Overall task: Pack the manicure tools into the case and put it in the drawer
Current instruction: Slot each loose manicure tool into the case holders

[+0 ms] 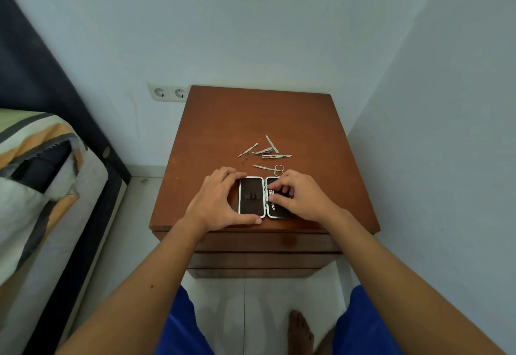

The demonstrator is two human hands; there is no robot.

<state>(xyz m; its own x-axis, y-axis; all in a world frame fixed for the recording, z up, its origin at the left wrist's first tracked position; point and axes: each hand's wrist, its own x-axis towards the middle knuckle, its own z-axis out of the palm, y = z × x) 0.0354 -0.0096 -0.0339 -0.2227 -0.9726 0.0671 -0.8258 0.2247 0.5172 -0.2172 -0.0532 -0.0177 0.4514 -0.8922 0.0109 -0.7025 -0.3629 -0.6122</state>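
Observation:
A small manicure case [252, 197] lies open flat near the front edge of the brown nightstand [223, 120], its two dark halves side by side. My left hand [217, 201] grips the left half by its edges. My right hand [300, 197] covers the right half and pinches a small nail clipper [271, 196] against the lining. Behind the case lie small scissors [270, 168], a larger clipper [264, 151], a cuticle pusher [248, 150], a file [272, 144] and another thin tool [277, 156]. The nightstand's drawer fronts [262, 257] are closed.
A bed [36, 187] with striped bedding stands to the left. A double wall socket [169, 92] sits behind the nightstand's left corner. White walls close in behind and on the right. My knees in blue shorts and a bare foot [300, 329] are on the tiled floor below.

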